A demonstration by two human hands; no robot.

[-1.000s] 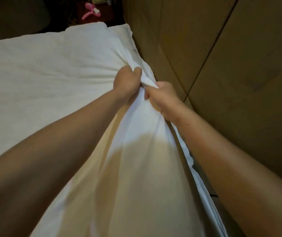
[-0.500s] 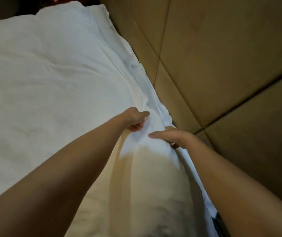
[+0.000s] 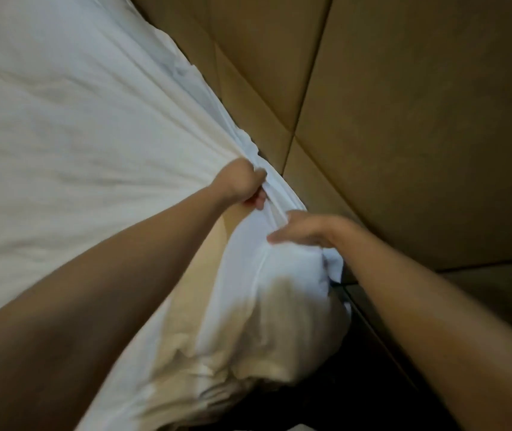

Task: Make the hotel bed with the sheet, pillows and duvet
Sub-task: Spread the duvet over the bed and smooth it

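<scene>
The left hand (image 3: 242, 185) is closed in a fist on a bunched fold of the white sheet (image 3: 77, 126), pinching the cloth at the edge nearest the padded headboard (image 3: 403, 119). Creases fan out from that fist across the fabric, so the pull looks firm. Just below it, further from the headboard's seam, the right hand (image 3: 302, 230) lies flat and open on the same cloth, fingers extended, pressing rather than gripping.

The sheet covers the mattress away from the headboard and looks fairly smooth there, with only shallow wrinkles. Along the headboard its edge is gathered into folds, and at the corner below the hands it hangs in a loose, rumpled bulge that has not been tucked.

As a judgement, the task is at an early stage: the sheet is spread but its headboard side and corner remain to be tightened and tucked. No pillows can be told apart in view, and whether any of the white fabric is the duvet cannot be told. No containers appear in the frame.
</scene>
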